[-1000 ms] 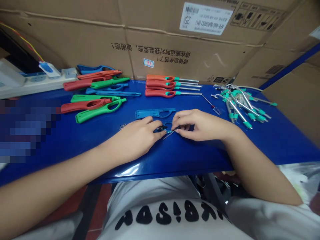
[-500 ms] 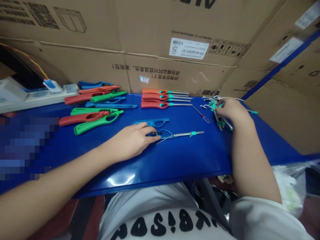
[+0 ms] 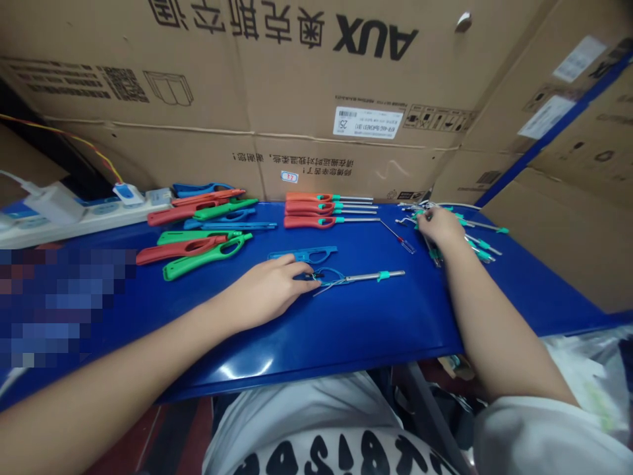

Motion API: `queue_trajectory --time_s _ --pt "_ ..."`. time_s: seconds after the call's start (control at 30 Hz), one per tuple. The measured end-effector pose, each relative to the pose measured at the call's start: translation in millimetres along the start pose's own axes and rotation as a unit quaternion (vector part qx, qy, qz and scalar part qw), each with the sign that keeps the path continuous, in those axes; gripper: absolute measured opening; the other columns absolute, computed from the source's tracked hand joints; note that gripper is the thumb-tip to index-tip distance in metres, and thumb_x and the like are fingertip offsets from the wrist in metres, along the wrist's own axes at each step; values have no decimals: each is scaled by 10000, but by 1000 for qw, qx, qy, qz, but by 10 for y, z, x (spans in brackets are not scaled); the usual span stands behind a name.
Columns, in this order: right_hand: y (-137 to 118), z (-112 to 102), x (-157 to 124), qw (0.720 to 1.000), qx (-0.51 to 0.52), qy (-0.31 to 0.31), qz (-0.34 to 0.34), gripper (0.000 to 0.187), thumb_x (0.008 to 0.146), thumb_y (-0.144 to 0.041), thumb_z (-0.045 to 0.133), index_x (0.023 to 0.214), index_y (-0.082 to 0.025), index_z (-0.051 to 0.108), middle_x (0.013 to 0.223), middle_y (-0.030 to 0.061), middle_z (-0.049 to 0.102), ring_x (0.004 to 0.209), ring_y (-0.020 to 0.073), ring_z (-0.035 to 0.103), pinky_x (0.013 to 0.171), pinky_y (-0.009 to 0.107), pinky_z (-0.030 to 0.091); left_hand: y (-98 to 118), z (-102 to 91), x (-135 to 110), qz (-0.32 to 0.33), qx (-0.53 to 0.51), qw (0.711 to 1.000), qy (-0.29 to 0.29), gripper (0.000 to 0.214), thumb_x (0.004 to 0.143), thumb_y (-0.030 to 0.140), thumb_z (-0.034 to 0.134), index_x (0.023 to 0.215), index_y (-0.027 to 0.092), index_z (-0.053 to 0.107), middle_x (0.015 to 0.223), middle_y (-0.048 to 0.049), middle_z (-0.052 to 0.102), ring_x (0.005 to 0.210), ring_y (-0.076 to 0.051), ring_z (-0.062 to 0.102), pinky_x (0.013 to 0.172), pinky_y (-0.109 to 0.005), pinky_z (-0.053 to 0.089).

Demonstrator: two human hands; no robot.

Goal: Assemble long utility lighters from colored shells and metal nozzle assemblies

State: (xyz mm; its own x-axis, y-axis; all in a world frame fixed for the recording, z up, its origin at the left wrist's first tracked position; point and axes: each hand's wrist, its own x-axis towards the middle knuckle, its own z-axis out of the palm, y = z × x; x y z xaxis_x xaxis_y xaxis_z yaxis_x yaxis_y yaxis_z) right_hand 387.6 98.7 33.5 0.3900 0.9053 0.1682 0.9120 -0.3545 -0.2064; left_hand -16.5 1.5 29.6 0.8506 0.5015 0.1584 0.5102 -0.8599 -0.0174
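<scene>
My left hand rests on the blue table, its fingertips pinched on the near end of a metal tube assembly with a teal collar and thin blue wire. A blue half handle shell lies just behind that hand. My right hand is out at the far right, fingers curled down into a pile of metal tubes with teal collars; what it grips is hidden.
Three finished red lighters lie in a row at the back centre. Red, green and blue handle shells lie at the back left beside a white power strip. Cardboard boxes wall the table behind. A small screwdriver lies nearby.
My right hand left the assembly in front of me and reached right to the tube pile. My left hand stayed on the assembly. The view tilted upward.
</scene>
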Motion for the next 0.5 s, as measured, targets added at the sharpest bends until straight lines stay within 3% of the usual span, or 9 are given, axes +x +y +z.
queue_trajectory --time_s 0.13,0.2,0.33,0.4,0.5 --pt "-51 33 -7 999 0 -7 47 188 858 -367 652 768 -202 639 914 148 730 896 315 689 747 378 498 -2 10 -7 -1 -1 1000 6 397 984 122 515 1294 276 708 1259 -94 691 1089 -243 644 930 -364 559" --pt "-59 29 -6 999 17 -6 39 168 848 -313 657 728 -203 615 891 143 726 888 307 689 765 379 503 -2 11 -8 0 2 1000 6 396 983 124 514 1292 275 709 1258 -94 694 1090 -249 646 926 -373 563" --pt "-137 -9 -46 993 109 51 -18 138 874 -306 637 794 -196 610 1035 141 719 990 270 673 853 365 528 4 3 -4 -5 6 1000 -5 400 985 132 509 1304 278 703 1264 -91 695 1099 -270 646 900 -395 577" --pt "-249 -29 -122 972 231 33 -35 149 874 -331 651 827 -196 609 972 107 719 910 234 680 801 346 561 9 -5 -2 -5 6 1000 -8 408 980 124 517 1311 280 698 1265 -89 694 1111 -270 645 921 -400 573" --pt "-474 -35 -303 905 414 -85 -45 196 821 -345 749 837 -208 610 862 48 703 789 188 693 689 313 605 15 -13 -1 -4 -1 1000 -2 409 969 110 534 1302 276 704 1249 -90 697 1117 -256 649 960 -394 559"
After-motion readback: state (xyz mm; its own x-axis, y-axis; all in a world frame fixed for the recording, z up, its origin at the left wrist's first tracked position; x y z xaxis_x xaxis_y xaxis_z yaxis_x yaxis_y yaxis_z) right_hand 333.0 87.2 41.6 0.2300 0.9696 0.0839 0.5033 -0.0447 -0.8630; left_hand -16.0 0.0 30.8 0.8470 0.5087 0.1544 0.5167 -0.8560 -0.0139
